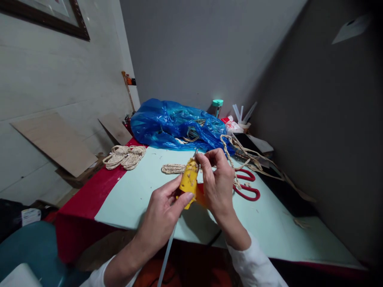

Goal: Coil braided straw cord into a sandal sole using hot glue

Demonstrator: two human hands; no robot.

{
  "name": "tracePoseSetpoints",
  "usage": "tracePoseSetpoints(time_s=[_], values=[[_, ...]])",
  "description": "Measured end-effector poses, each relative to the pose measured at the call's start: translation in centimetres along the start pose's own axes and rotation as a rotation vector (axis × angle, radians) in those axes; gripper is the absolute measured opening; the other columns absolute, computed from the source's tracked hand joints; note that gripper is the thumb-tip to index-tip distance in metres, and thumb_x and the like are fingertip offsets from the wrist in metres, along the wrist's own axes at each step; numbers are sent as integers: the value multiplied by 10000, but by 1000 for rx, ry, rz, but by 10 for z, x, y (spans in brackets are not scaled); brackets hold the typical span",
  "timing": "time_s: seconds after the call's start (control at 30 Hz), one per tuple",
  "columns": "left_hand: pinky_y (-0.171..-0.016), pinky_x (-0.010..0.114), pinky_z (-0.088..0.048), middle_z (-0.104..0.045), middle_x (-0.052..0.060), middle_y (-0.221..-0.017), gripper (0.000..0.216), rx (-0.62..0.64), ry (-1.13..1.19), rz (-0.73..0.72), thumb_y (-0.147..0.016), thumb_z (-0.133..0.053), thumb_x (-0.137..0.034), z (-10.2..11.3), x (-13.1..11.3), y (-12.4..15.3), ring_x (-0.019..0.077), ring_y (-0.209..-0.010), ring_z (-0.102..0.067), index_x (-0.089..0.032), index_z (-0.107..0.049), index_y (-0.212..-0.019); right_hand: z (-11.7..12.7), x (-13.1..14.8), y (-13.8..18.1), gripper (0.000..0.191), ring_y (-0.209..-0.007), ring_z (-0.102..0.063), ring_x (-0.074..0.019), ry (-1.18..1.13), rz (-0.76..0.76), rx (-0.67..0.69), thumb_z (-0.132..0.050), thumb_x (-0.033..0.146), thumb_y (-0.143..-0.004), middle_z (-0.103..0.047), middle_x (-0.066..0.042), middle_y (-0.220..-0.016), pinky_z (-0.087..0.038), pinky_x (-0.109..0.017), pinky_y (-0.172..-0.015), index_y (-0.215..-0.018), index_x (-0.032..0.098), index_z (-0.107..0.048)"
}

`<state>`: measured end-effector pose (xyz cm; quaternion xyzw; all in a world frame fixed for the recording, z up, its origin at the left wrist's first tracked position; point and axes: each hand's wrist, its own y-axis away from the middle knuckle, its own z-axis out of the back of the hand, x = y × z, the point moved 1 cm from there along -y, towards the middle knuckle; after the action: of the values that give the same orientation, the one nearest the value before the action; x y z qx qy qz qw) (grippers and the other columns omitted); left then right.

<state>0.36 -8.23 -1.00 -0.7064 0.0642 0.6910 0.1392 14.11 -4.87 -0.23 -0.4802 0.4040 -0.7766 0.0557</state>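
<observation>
A yellow glue gun [189,180] is held up over the pale green tabletop [134,195], with a clear glue stick [166,251] trailing down from its back. My left hand [163,213] is wrapped round the gun's lower body. Fingers of my right hand [217,179] pinch at the gun's metal tip. A flat braided straw piece [172,169] lies on the table just behind the gun.
Red-handled scissors [247,187] lie right of my hands, beside a loose braided cord [239,155]. A blue plastic bag [176,125] fills the table's back. A coil of braid [125,156] sits at the left on the red cloth [86,199]. A grey wall stands close on the right.
</observation>
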Motion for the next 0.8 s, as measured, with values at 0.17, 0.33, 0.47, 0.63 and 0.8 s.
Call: tracePoseSetpoints(time_s=[0.17, 0.33, 0.47, 0.63, 0.8], values=[[-691, 218, -569, -737, 62, -1024, 451, -47, 65, 32, -890, -647, -323, 2, 2, 2, 153, -788, -637, -109, -643, -1287, 16, 2, 5, 180, -670, -550, -98, -69, 27, -24, -590, 302, -976, -579, 29, -764, -445, -226, -642, -844, 194, -531], [-701, 220, -584, -721, 65, -1057, 394, -58, 96, 13, -892, -652, -318, 4, 0, 2, 154, -823, -641, -113, -666, -1229, 30, 1, 17, 87, -758, -640, -115, -92, 41, -9, -561, 262, -1000, -640, 9, -851, -517, -241, -707, -946, 200, -590], [-690, 202, -576, -732, 58, -1008, 400, -71, 78, 8, -878, -670, -308, 0, -1, 4, 136, -770, -642, -104, -672, -1222, 33, 0, 18, 99, -791, -663, -132, -27, 92, 4, -550, 203, -996, -683, -21, -933, -543, -264, -738, -1016, 195, -646], [-735, 241, -597, -737, 94, -1138, 487, -92, 45, 7, -862, -676, -336, -5, 0, 5, 207, -920, -696, -105, -641, -1290, 27, 6, 19, 200, -932, -676, -170, 97, 215, 30, -501, 120, -976, -709, -57, -1021, -545, -312, -834, -1045, 183, -678], [-816, 257, -592, -718, 97, -1219, 467, -115, -43, -53, -886, -640, -313, -8, 4, 6, 232, -1030, -693, -127, -634, -1314, 22, 15, 26, 187, -965, -660, -177, 177, 285, -10, -507, 113, -977, -702, -82, -1045, -523, -327, -877, -1069, 150, -665]])
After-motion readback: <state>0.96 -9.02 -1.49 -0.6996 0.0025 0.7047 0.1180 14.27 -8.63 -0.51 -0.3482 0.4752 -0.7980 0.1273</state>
